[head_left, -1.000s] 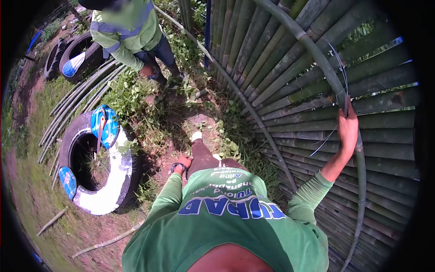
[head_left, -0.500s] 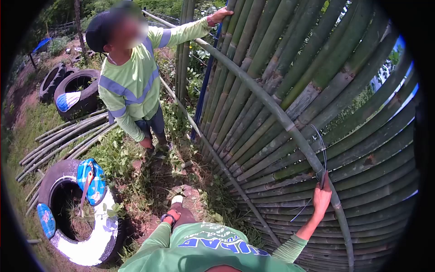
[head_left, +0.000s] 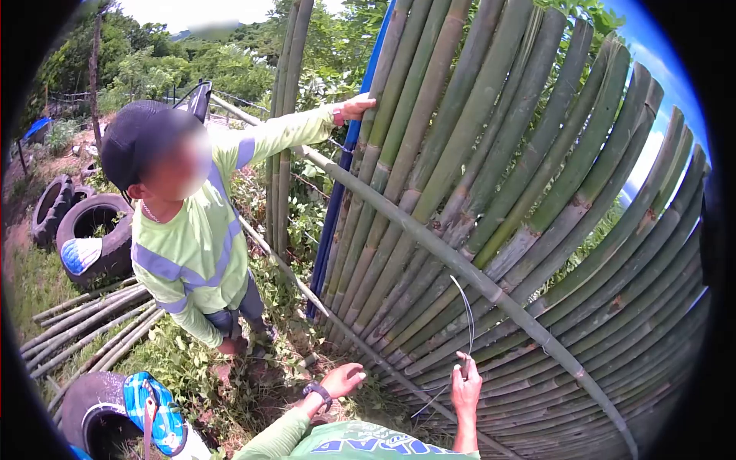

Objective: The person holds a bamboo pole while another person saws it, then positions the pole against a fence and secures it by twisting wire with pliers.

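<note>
Outdoors on rough grass and weeds, with trees behind, the view takes in a yard at the left and a tall bamboo fence (head_left: 537, 153) filling the right. At far left two dark tyres (head_left: 96, 230) sit on the ground, with loose bamboo poles (head_left: 84, 322) lying below them and a painted tyre (head_left: 100, 410) at the bottom edge. A co-worker (head_left: 192, 253) in a high-visibility shirt stands next, one arm raised so that the co-worker's hand (head_left: 354, 106) rests on the upright canes beside a blue post (head_left: 337, 207). Low in the middle, the person's left hand (head_left: 343, 379), with a wristwatch (head_left: 317, 392) on the wrist, hangs free with fingers spread, touching nothing. Just to its right, the right hand (head_left: 464, 383) is closed around a thin wire (head_left: 471, 318). The wire arcs upward from the fist towards the slanted cross rail (head_left: 460, 268), and a loose tail trails down to the left. Whether it already passes around the rail cannot be told. As a judgement, the work in hand is binding rail to canes. To do it well, the wire should sit snug beside a node on the rail, stay taut without kinking, and have its loose tail brought under control by the idle left hand. The co-worker's steadying pressure on the canes would help the tie seat firmly.
</note>
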`<state>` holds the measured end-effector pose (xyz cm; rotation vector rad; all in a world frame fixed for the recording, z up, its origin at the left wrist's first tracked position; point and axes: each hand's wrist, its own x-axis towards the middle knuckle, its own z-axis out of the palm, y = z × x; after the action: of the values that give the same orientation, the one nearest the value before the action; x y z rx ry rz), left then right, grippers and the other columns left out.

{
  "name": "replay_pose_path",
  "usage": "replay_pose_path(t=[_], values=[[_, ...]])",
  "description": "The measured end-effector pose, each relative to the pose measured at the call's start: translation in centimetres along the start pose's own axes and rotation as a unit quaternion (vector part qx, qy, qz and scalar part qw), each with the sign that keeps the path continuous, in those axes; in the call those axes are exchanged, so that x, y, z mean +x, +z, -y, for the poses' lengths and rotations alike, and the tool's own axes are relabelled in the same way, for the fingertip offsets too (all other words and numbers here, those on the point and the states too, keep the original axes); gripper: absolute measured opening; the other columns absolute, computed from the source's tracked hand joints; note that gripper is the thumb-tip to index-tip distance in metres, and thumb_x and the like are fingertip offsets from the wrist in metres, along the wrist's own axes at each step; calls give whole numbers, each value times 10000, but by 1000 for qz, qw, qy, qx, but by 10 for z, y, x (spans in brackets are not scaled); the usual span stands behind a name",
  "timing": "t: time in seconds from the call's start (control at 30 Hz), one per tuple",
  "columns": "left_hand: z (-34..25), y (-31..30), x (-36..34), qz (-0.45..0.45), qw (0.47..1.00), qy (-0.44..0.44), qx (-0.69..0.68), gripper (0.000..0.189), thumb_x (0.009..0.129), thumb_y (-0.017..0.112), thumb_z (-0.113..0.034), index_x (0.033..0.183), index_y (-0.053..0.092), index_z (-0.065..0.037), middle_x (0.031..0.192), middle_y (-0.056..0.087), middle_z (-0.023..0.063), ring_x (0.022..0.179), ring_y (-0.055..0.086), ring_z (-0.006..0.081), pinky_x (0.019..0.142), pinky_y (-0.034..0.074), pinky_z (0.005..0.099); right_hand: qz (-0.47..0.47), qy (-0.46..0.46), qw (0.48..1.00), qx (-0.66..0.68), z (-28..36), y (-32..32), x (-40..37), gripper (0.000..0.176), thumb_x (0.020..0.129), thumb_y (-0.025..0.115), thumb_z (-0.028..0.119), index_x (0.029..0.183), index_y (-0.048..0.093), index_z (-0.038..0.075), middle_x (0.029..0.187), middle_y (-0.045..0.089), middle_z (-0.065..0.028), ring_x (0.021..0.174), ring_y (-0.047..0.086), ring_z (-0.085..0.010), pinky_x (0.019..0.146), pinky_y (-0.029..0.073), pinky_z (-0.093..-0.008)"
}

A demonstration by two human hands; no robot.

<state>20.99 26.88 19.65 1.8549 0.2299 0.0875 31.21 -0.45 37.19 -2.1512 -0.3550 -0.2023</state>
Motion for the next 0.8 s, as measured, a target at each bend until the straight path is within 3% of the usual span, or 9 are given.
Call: replay_pose_path(t=[0.1,0.2,0.27,0.3,0.33,0.4,0.5,0.7,0.8], values=[[-83,-19,13,50,984,171,25,668,940,601,-435,1426,405,-21,1380,515,200,1285,505,308,1085,389,390,67,19,982,178,39,59,-3,288,940,560,119,1213,596,36,671,526,43,597,468,-37,559,393,-210],[-116,-21,11,107,974,201,-19,625,952,593,-361,1438,388,-25,1405,488,218,1311,474,340,1094,375,408,116,20,957,264,61,102,3,282,953,566,124,1212,583,14,726,533,46,630,476,-43,575,404,-209],[-111,-16,9,117,979,147,-75,566,955,591,-264,1434,389,-40,1389,501,227,1301,485,347,1070,398,419,134,22,947,291,73,118,10,282,953,572,134,1205,581,9,719,539,39,635,494,-49,575,412,-213],[-110,-18,3,29,986,156,-54,456,949,592,-190,1371,482,-56,1191,641,185,1084,638,304,925,494,390,162,44,937,307,76,122,14,285,954,576,143,1208,577,15,712,541,34,622,493,-50,579,417,-216],[-107,-31,-2,87,994,21,-63,357,942,609,-200,1268,580,-56,935,693,109,808,661,217,757,519,350,179,55,928,322,72,128,16,279,958,577,157,1198,576,15,711,550,26,613,496,-52,582,420,-218],[-87,-41,-20,50,996,44,-58,314,935,624,-234,1198,632,-62,776,659,52,660,590,147,653,496,320,196,58,925,320,68,136,14,265,963,576,166,1178,578,11,715,563,18,617,508,-58,583,424,-221],[-60,-62,-55,86,996,17,-27,351,917,644,-283,1197,635,-71,824,687,96,710,631,189,688,505,327,217,68,923,309,66,144,8,237,965,586,169,1140,581,9,738,585,1,628,529,-69,588,438,-221],[-11,-97,-105,-2,996,28,89,351,911,629,-256,1209,636,-69,1114,671,185,1018,640,364,884,510,413,231,87,905,346,61,173,10,224,964,596,173,1116,575,10,757,584,-19,632,533,-83,591,448,-231],[-10,-118,-122,-60,991,-70,-101,323,915,670,-208,1193,650,-46,1029,707,98,930,666,193,840,515,314,225,104,896,368,53,184,20,208,960,600,164,1096,569,9,752,577,-18,626,530,-89,584,458,-243]])
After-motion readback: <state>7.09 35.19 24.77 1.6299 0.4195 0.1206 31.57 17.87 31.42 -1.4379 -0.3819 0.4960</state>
